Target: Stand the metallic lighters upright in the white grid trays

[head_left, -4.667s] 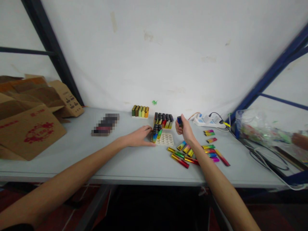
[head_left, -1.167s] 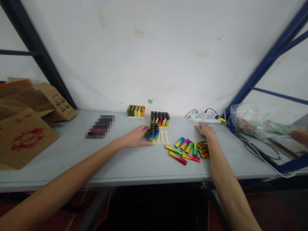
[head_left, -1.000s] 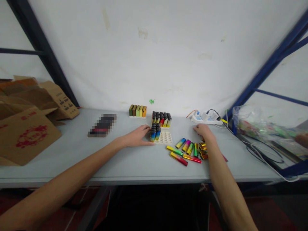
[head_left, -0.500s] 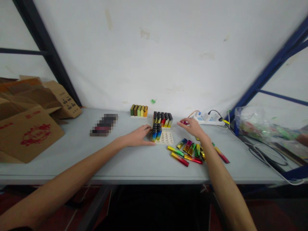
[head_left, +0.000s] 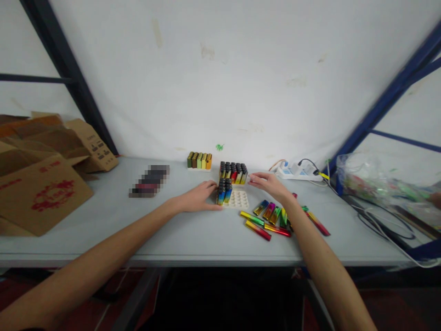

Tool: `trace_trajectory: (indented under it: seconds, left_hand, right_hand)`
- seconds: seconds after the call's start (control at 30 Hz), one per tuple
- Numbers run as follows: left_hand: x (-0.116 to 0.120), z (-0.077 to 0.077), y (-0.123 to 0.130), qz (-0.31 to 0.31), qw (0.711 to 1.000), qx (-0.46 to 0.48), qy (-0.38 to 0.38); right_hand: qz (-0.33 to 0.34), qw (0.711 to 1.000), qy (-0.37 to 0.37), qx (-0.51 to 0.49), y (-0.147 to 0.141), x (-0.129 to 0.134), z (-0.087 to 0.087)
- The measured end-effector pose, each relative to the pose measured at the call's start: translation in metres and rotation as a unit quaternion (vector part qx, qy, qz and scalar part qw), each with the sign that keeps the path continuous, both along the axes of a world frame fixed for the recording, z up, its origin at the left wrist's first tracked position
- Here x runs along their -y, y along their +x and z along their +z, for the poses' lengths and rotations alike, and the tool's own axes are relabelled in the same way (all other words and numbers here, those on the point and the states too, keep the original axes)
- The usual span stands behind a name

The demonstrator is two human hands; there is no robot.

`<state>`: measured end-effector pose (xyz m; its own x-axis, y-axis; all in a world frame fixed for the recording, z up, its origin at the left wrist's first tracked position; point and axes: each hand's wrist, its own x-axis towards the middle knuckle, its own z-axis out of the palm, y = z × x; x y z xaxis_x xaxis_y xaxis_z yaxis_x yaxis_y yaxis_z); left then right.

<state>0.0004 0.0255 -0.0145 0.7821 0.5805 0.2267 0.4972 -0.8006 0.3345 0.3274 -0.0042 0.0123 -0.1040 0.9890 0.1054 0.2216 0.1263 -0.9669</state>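
A white tray with rows of round holes lies in the middle of the table. Blue and yellow lighters with black tops stand upright in its left part. At its left edge, my left hand grips the tray, thumb at the front corner and fingers further back. My right hand hovers just right of the tray, thumb and fingertips pinched together; what they hold, if anything, is too small to make out. Loose shiny lighters in several colours lie below the right hand, partly hidden by my forearm.
Behind the tray stands a block of black-topped lighters. Further left is a second block of lighters. A power strip with cables lies near the wall. Cardboard boxes fill the left end; clear plastic bags lie at the right.
My right hand has moved left, towards the tray, with its fingertips still pinched. My left hand has stayed at the tray's left edge. The view has shifted very slightly.
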Motion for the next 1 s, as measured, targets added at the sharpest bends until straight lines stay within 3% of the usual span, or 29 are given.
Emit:
trace_trajectory:
  seconds: [0.2,0.3,0.47,0.77,1.0]
  left_hand:
    - [0.000,0.000,0.000,0.008,1.000,-0.009,-0.016]
    - [-0.001,0.000,0.001,0.005,1.000,-0.013,-0.012]
    - [-0.001,0.000,0.001,0.000,1.000,-0.007,-0.006]
    - [-0.001,0.000,0.001,0.001,1.000,-0.006,-0.010]
    - [-0.001,0.000,0.001,0.005,1.000,-0.012,-0.013]
  right_hand:
    - [0.012,0.990,-0.011,-0.141,-0.004,-0.001,0.003]
    - [-0.027,0.984,-0.005,-0.177,-0.004,-0.004,0.003]
    - [-0.091,0.975,-0.024,-0.201,0.005,-0.010,-0.004]
    - [-0.060,0.962,-0.097,-0.248,0.012,-0.004,0.003]
    - [-0.092,0.969,-0.050,-0.224,0.016,0.001,0.011]
